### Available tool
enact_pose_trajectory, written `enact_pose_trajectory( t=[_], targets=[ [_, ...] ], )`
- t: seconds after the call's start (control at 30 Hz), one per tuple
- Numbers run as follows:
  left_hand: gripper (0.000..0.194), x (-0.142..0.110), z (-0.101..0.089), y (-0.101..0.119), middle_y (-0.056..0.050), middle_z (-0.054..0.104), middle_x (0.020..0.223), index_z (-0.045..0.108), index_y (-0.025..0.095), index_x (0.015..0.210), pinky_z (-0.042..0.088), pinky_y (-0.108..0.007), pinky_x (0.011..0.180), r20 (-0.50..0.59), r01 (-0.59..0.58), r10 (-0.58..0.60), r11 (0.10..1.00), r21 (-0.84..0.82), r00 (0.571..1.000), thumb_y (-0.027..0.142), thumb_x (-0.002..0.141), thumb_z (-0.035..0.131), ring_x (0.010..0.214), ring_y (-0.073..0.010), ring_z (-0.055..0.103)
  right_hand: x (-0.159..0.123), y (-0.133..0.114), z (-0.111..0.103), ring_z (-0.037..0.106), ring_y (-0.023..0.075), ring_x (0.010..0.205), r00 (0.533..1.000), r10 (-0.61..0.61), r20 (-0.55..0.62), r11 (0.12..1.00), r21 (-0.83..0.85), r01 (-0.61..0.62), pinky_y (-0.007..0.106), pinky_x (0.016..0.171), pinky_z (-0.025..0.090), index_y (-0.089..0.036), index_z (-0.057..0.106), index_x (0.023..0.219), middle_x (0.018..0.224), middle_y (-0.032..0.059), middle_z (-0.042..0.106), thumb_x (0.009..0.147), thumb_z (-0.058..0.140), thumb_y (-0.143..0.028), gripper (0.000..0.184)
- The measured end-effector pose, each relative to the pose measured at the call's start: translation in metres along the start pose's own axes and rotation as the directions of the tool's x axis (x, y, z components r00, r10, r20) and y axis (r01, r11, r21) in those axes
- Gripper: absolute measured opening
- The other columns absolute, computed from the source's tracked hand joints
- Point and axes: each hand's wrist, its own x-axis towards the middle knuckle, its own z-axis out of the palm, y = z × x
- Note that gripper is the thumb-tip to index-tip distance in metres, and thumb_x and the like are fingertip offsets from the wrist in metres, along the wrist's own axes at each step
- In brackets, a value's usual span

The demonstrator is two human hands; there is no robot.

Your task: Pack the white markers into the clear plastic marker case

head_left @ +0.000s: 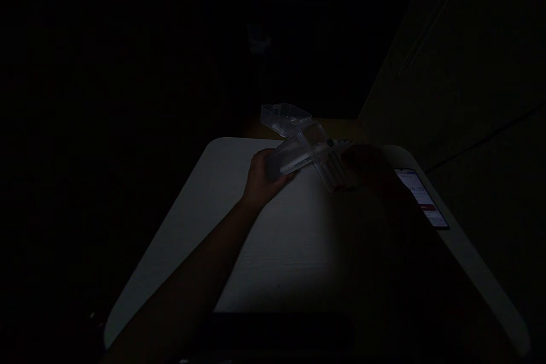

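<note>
The scene is very dark. My left hand [260, 183] is closed around the near end of a clear plastic case [286, 154], which is held tilted above the table; a long pale strip shows along it. At the case's far right end lies a clear pack of several slim pen-like sticks [333, 173] with reddish ends. My right hand [364, 160] is at the right side of this pack, deep in shadow. Its fingers cannot be made out. Behind the case, an open clear plastic box [285, 118] stands near the table's far edge.
A white table [273, 250] with rounded corners spreads beneath my arms. On its right edge lies a phone [430, 213] with a lit screen, partly covered by my right forearm. A dark cable [482, 139] runs beyond the table at the right.
</note>
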Motion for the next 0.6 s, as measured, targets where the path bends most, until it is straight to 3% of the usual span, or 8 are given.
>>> enact_pose_trajectory(
  t=[0.2, 0.33, 0.5, 0.6],
  targets=[
    [0.067, 0.0, -0.002, 0.002, -0.009, 0.056, 0.11, 0.044, 0.02, 0.116, 0.05, -0.042, 0.081, -0.004, -0.021, 0.021, 1.0, -0.008, 1.0, 0.048, 0.063, 0.074, 0.101, -0.0267, 0.057, 0.001, 0.003, 0.002, 0.062, 0.02, 0.084, 0.997, 0.067, 0.045, 0.998, 0.01, -0.068, 0.029, 0.072, 0.042, -0.012, 0.067, 0.088, 0.093, 0.0134, 0.068, 0.09, 0.034, -0.029, 0.037],
    [0.065, 0.0, -0.002, 0.004, -0.009, 0.057, 0.109, 0.045, 0.02, 0.115, 0.05, -0.041, 0.082, -0.005, -0.016, 0.016, 1.0, -0.005, 1.0, 0.045, 0.063, 0.075, 0.101, -0.0265, 0.057, -0.013, 0.011, 0.008, 0.061, 0.0194, 0.077, 0.995, 0.097, 0.025, 0.995, 0.03, -0.098, 0.029, 0.065, 0.041, -0.012, 0.067, 0.092, 0.091, 0.0125, 0.068, 0.09, 0.031, -0.029, 0.039],
    [0.064, 0.0, 0.0, 0.001, -0.008, 0.058, 0.108, 0.045, 0.021, 0.114, 0.05, -0.038, 0.08, -0.011, -0.019, 0.019, 1.0, -0.014, 1.0, 0.043, 0.062, 0.077, 0.099, -0.0246, 0.058, -0.039, 0.03, 0.033, 0.062, 0.0228, 0.092, 0.977, 0.196, -0.079, 0.979, 0.08, -0.19, 0.032, 0.075, 0.044, -0.016, 0.065, 0.105, 0.105, 0.0117, 0.067, 0.086, 0.038, -0.028, 0.036],
    [0.064, 0.0, 0.0, 0.0, -0.008, 0.057, 0.108, 0.045, 0.021, 0.114, 0.05, -0.039, 0.08, -0.015, -0.018, 0.017, 1.0, -0.015, 1.0, 0.042, 0.062, 0.077, 0.099, -0.0251, 0.058, -0.045, 0.036, 0.052, 0.058, 0.026, 0.104, 0.988, 0.142, -0.053, 0.989, -0.026, -0.143, 0.037, 0.085, 0.043, -0.017, 0.064, 0.112, 0.114, 0.0129, 0.063, 0.085, 0.04, -0.025, 0.036]
  ],
)
